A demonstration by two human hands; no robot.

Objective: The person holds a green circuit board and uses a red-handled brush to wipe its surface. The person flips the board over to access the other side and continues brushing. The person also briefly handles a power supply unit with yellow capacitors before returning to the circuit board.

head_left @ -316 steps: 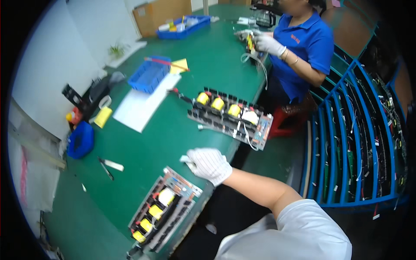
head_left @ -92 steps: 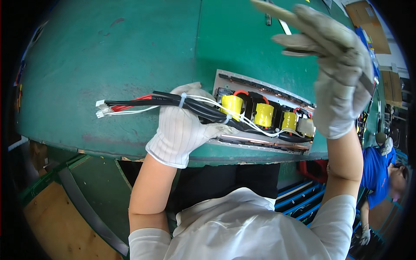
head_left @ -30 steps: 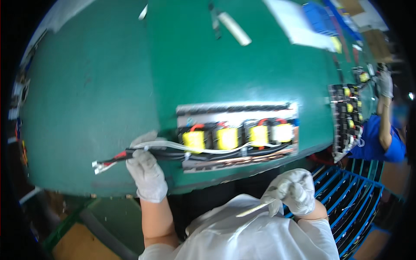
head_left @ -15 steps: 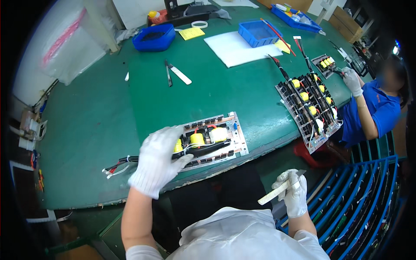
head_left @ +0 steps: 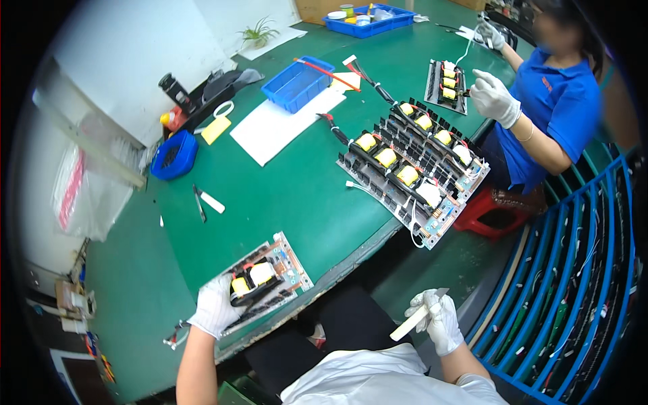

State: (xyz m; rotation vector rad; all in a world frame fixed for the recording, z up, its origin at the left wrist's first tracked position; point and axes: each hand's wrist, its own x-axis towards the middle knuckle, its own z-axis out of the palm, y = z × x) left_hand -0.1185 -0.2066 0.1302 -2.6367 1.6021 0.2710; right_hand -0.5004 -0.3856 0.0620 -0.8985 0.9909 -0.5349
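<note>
At about seven o'clock in the view, the left hand [head_left: 214, 309], in a white glove, lies flat over the near end of a circuit board [head_left: 268, 279] that rests at the front edge of the green table [head_left: 297, 196]; its fingers are spread and pressed down on the board and on the bundle of black cables [head_left: 260, 291] running along it, rather than curled around anything. The board carries yellow-wound coils [head_left: 260, 273] and bare copper strips, so it probably handles as a stiff, fairly heavy slab with delicate parts on top; the safest hold would seem to be at its bare edges or under its base, not on the coils or wires, and the loose cable ends hanging past the table edge toward eight o'clock could snag. At five o'clock, off the table and near the lap, the right hand [head_left: 442, 320] is closed around a pale flat tool [head_left: 418, 314], something like a blade or scraper, its tip pointing up toward one o'clock. Farther up the table, at one to two o'clock, two more boards [head_left: 412, 172] of the same kind lie side by side, and a co-worker's gloved hand [head_left: 494, 98] works at a smaller board [head_left: 447, 84] beyond them. A blue tray [head_left: 297, 82] and a white sheet [head_left: 280, 125] sit near twelve o'clock.
</note>
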